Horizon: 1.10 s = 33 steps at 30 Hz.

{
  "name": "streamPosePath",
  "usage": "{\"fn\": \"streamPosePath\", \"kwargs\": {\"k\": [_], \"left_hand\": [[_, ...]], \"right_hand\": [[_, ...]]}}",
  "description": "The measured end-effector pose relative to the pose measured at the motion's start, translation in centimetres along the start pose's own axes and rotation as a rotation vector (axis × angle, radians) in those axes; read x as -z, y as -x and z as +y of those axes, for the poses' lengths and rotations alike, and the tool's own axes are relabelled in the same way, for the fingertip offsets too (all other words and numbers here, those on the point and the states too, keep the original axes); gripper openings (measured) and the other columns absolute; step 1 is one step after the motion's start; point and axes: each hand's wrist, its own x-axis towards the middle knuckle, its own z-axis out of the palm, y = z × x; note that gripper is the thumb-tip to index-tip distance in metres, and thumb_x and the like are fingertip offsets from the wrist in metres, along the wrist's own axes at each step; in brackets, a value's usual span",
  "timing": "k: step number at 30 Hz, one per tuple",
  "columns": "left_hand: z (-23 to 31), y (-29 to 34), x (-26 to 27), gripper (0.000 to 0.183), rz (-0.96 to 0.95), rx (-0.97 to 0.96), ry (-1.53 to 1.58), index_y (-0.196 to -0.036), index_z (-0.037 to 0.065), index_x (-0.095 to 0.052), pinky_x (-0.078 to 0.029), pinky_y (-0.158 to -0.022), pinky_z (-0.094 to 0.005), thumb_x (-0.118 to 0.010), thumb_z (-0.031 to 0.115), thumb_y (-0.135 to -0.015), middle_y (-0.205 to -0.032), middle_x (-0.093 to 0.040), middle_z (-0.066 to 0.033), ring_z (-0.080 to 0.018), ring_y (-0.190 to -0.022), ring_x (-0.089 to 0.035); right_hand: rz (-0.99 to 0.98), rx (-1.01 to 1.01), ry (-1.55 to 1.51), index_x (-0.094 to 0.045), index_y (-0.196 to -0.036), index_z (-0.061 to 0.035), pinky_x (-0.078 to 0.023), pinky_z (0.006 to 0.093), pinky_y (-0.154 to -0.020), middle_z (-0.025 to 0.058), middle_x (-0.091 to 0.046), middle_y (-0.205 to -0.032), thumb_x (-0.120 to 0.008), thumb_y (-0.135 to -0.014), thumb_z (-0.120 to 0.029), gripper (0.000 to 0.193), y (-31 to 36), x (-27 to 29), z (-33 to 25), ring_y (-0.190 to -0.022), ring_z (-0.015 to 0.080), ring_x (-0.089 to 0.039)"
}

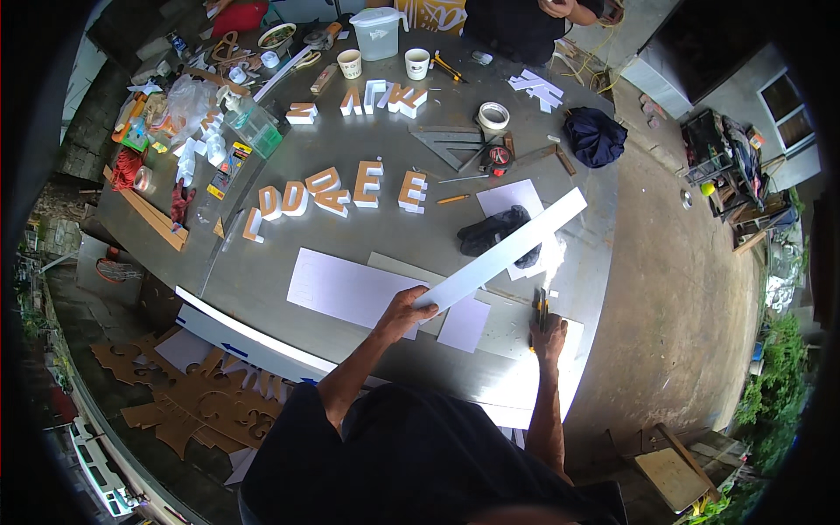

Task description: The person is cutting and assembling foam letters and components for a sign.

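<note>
My left hand [409,313] is closed on the near end of a long white strip [512,249], which slants up to the right above the table. The strip passes over a crumpled black cloth [477,234] and a white sheet. At the table's right side, my right hand [549,337] grips a black and yellow utility knife [542,304] pointing away from me. Between my hands lies a small white rectangle [465,325]. A wide white sheet [350,289] is left of it, partly under my left hand.
White-sided block letters [331,191] with brown faces stand in rows on the metal table [350,241]. Beyond are a square ruler [448,149], a tape measure [497,157], cups and a plastic pitcher [376,37]. Clutter fills the left end. Another person [525,31] is across the table.
</note>
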Motion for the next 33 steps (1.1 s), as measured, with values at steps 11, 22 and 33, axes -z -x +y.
{"fn": "streamPosePath", "kwargs": {"k": [11, 22, 33], "left_hand": [[-1.0, 1.0, -0.3, 0.025, -0.146, 0.038, -0.036, -0.111, 0.002, -0.068, -0.050, -0.087, -0.0304, -0.074, 0.017, -0.092, -0.095, -0.071, -0.0041, -0.0121, -0.090, -0.064], [-3.3, 2.8, -2.9, 0.033, -0.257, 0.067, -0.175, -0.112, 0.001, -0.070, -0.051, -0.085, -0.0302, -0.079, 0.015, -0.084, -0.096, -0.075, -0.0055, -0.0140, -0.090, -0.068], [-3.8, 3.0, -6.7, 0.030, -0.316, -0.179, -0.525, -0.092, -0.003, -0.071, -0.050, -0.064, -0.0372, -0.085, 0.018, -0.076, -0.078, -0.072, -0.0160, -0.0231, -0.070, -0.070]], "right_hand": [[-0.293, -0.106, -1.416, -0.054, -0.131, -0.0045, -0.051, 0.0432, -0.094, 0.0123, -0.066, -0.121, -0.061, -0.101, -0.039, 0.047, 0.6, 3.1, -8.9, -0.108, 0.0274, -0.066], [-0.384, -0.116, -1.810, -0.056, -0.132, -0.0077, -0.045, 0.0530, -0.107, 0.0217, -0.063, -0.128, -0.062, -0.100, -0.023, 0.036, 0.3, 3.9, -12.0, -0.116, 0.0421, -0.062], [-0.233, -0.155, -1.471, -0.043, -0.139, 0.0042, -0.048, 0.0498, -0.103, 0.0251, -0.059, -0.130, -0.054, -0.104, -0.017, 0.042, -0.5, 5.3, -7.2, -0.115, 0.0372, -0.062]]}}
